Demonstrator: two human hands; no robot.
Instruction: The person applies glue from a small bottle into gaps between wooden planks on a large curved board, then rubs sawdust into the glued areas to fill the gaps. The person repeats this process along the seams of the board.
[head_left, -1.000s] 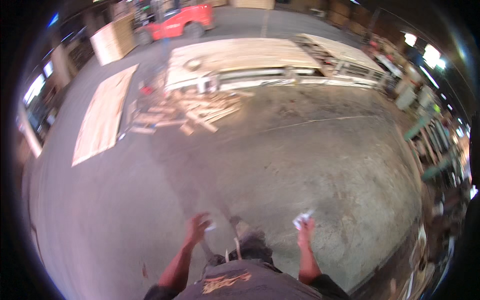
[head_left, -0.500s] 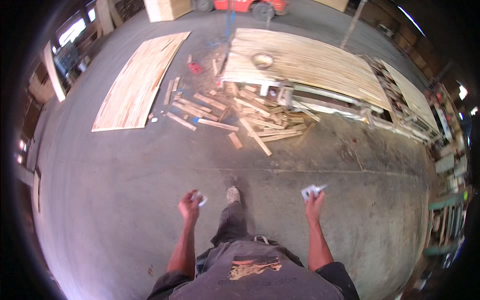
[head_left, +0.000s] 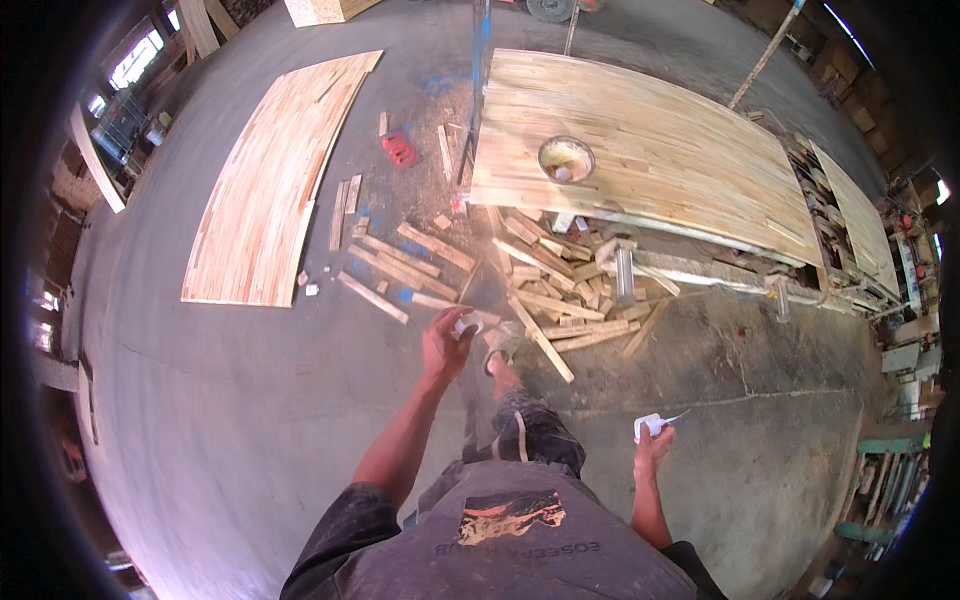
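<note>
Here, a small white item (head_left: 468,324) is located in the left hand (head_left: 444,348), forward of the torso; the left grip is narrow, with thumb and fingers bent around it. A second white piece (head_left: 649,427), from which a thin pale tip projects to the right, is located in the right hand (head_left: 652,456); the right grip is likewise closed on its piece, low and to the right of the body. The exact kind of either article cannot be determined. Both hands are positioned above the grey concrete floor (head_left: 250,400), well apart. A shoe (head_left: 503,342) is visible just beside the left hand. Forward of it, a heap of wooden offcuts (head_left: 575,300) lies on the floor against the near left corner of a low desk (head_left: 715,273) with pale rails. The desk carries a large laminated wood panel (head_left: 660,130), on which a round bowl (head_left: 543,160) rests near the left end. Further left, another wood panel (head_left: 280,190) lies flat on the floor; between the two panels lies a red object (head_left: 398,150).
</note>
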